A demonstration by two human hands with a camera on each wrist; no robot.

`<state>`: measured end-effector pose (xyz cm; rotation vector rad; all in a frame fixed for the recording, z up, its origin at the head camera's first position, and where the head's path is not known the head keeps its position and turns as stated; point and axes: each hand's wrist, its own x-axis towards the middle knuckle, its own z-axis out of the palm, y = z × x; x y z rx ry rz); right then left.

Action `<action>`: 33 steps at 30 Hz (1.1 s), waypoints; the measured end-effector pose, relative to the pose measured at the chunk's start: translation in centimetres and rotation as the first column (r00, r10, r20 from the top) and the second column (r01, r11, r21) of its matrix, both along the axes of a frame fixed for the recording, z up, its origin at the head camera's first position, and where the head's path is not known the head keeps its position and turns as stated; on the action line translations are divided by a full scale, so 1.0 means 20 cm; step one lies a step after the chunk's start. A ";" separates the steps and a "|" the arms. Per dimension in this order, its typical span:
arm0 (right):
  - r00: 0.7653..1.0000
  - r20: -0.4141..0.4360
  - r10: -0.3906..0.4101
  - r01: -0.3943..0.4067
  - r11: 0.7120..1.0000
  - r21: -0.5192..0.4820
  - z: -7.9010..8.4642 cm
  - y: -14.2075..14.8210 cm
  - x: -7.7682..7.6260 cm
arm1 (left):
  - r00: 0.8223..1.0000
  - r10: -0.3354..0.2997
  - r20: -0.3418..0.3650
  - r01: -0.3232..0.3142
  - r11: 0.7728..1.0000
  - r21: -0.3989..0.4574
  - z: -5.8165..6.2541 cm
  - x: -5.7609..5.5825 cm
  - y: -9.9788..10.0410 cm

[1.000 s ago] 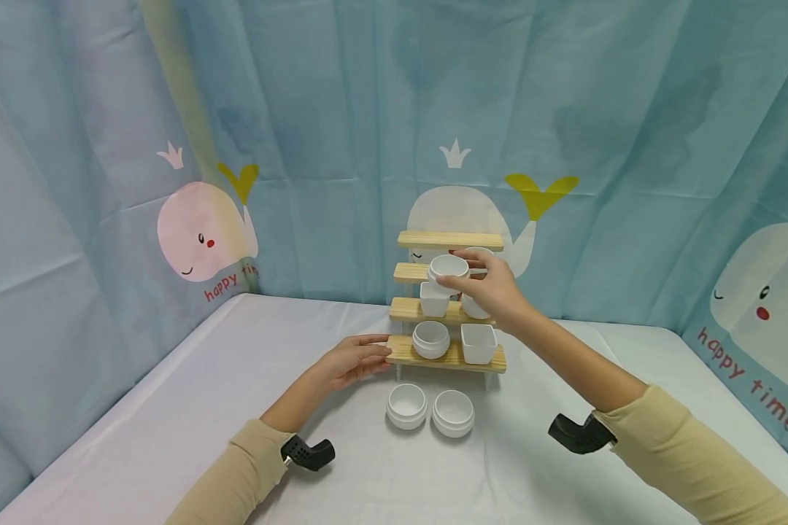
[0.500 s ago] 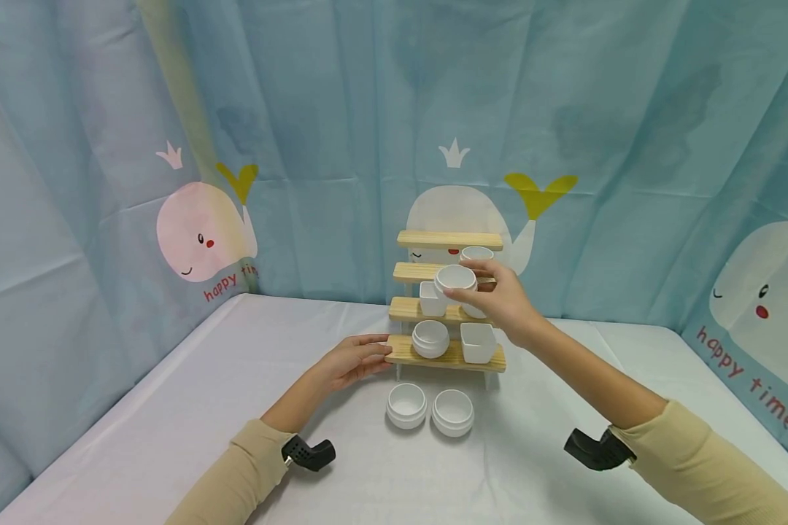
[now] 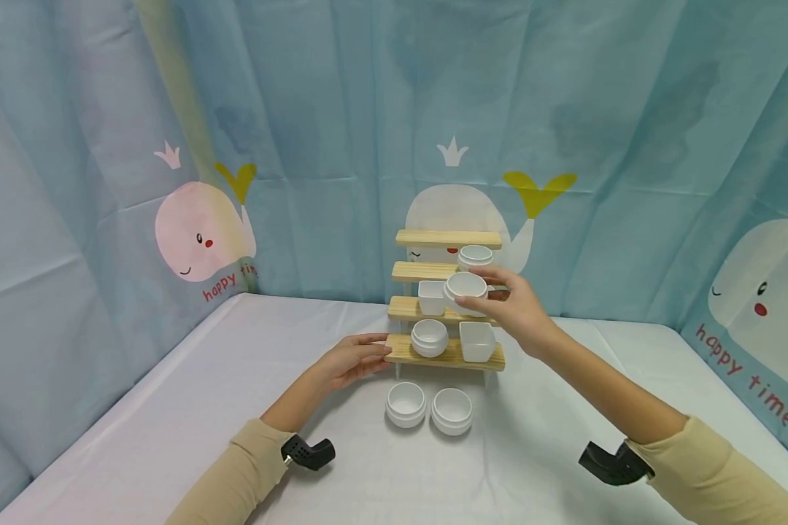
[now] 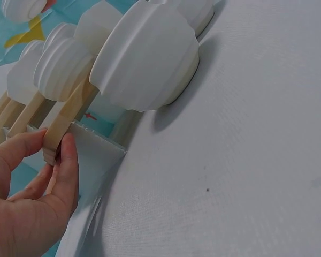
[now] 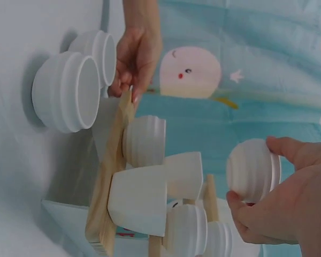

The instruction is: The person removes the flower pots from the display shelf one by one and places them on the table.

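Note:
My right hand (image 3: 519, 310) grips a small white round pot (image 3: 465, 286) by its side, thumb and fingers around it, in front of a tiered wooden display stand. In the right wrist view this pot (image 5: 252, 170) hangs apart from the boards. My left hand (image 3: 351, 362) pinches the left end of the stand's lowest board (image 4: 64, 124) between thumb and fingers. That board carries a round pot (image 3: 430, 337) and a square pot (image 3: 477, 342). One tier up stand another square pot (image 3: 431, 297) and a round pot (image 5: 184, 230), the latter mostly hidden behind the held pot in the head view.
Another round pot (image 3: 475, 255) stands at the right of the third tier. The top board (image 3: 449, 238) is bare. Two round pots (image 3: 406, 405) sit side by side on the white tablecloth (image 3: 538, 452) before the stand. A blue curtain (image 3: 328, 146) with whale prints hangs behind.
My right hand has moved down and to the right with the round pot, from before the third tier to before the second. The left hand stays on the lowest board.

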<state>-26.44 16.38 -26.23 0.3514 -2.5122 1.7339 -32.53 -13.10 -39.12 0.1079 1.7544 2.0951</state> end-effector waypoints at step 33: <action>1.000 -0.012 0.015 -0.015 0.999 0.029 -0.13 0.16 0.16 | 1.000 -0.009 -0.014 0.009 1.000 0.002 -0.01 0.00 0.01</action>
